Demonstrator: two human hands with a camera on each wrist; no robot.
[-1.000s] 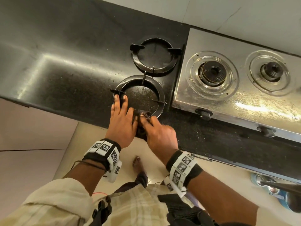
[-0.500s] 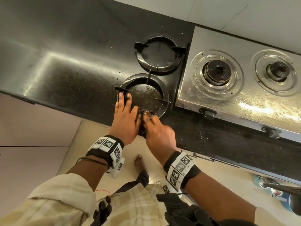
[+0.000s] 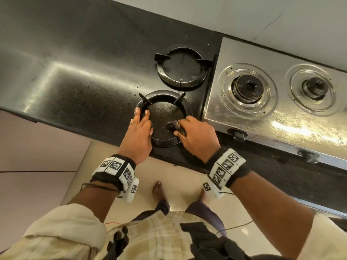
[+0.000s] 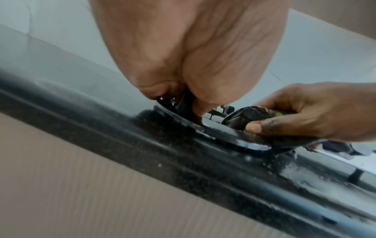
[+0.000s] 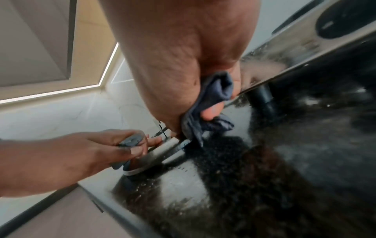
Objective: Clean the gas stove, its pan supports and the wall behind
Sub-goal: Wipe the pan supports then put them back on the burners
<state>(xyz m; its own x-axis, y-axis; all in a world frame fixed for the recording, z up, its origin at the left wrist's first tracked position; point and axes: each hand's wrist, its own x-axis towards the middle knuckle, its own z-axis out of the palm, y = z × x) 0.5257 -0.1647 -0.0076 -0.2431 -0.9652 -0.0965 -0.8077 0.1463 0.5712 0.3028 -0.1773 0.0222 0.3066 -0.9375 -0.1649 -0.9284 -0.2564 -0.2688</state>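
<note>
Two black pan supports lie on the dark counter (image 3: 75,81), off the steel gas stove (image 3: 244,117). The near pan support (image 3: 163,139) sits by the counter's front edge. My left hand (image 3: 144,121) grips its left rim, fingers over the ring and thumb inside. My right hand (image 3: 180,128) holds a bunched dark cloth (image 3: 173,125) pressed on the ring's near right side. The wrist views show the same cloth (image 4: 244,117) (image 5: 213,99) wadded under the fingers. The far pan support (image 3: 183,67) lies untouched behind. White wall tiles (image 3: 244,15) run behind the stove.
The stove's two bare burners (image 3: 246,87) (image 3: 315,88) stand to the right, with black knobs (image 3: 237,133) (image 3: 308,156) on its front. The counter is wet and speckled near the stove. To the left the counter stretches long and glossy. Floor and my foot (image 3: 158,190) are below.
The near pan support has turned, its prongs now pointing away. My right hand slid the cloth rightward along the rim, so the hands are further apart. My left hand shifted to the left rim.
</note>
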